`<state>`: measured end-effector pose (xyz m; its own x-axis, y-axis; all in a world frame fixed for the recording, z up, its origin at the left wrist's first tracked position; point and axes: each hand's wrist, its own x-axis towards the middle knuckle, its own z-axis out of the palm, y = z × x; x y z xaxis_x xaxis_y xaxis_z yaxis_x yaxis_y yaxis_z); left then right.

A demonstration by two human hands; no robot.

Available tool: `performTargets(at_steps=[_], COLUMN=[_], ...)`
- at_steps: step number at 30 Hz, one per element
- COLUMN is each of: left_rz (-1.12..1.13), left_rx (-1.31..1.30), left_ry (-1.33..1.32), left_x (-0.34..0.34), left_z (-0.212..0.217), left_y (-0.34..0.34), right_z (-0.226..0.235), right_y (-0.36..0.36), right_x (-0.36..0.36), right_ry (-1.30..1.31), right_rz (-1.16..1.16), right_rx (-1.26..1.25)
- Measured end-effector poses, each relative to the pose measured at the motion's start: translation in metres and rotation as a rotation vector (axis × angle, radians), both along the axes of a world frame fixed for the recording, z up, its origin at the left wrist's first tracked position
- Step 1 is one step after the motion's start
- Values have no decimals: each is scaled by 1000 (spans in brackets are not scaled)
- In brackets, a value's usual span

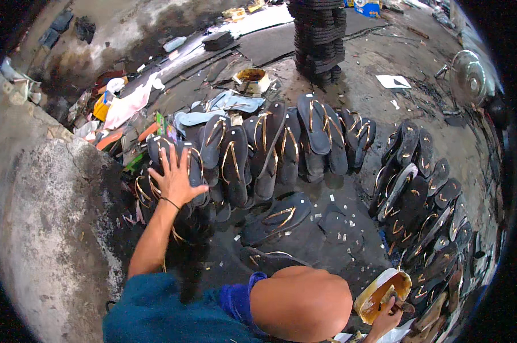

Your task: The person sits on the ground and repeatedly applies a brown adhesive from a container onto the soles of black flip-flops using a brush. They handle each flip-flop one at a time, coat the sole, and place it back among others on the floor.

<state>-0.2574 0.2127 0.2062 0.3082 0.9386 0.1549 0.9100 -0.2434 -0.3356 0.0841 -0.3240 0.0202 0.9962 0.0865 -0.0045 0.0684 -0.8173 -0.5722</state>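
Note:
My left hand (175, 180) is spread wide over a pair of black flip-flops (195, 166) with gold straps, at the left end of a row. Its fingers lie on or just above them; I cannot tell which. At the lower right, my right hand (388, 321) grips a brush (391, 296), whose bristle end is inside a cut-open pale container (363, 303) with yellow-brown stuff coating its inside. Between my hands, one black flip-flop (278, 218) lies on the dark floor. Another flip-flop (261, 258) is partly hidden behind my knee.
More flip-flops (404, 188) curve down the right side. A tall stack of dark soles (320, 43) stands at the back, near a second container (255, 80). Grey-blue sole sheets (227, 103) lie behind the row. A fan (470, 79) is at the far right.

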Motion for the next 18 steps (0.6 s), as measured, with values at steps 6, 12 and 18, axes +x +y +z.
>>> performTargets(at_steps=[6,12,18], left_rz=[155,246,374], left_rx=[-88,89,-114], left_ry=[73,-94,-154], left_x=[-38,-25,-20], left_z=[-8,-45,-28], left_y=[8,21,35], right_z=[5,4,-9], right_y=[31,23,8], right_x=[-11,-11,-7], right_ry=[79,44,-21], right_rz=[34,45,60], right_rx=[33,188,255])
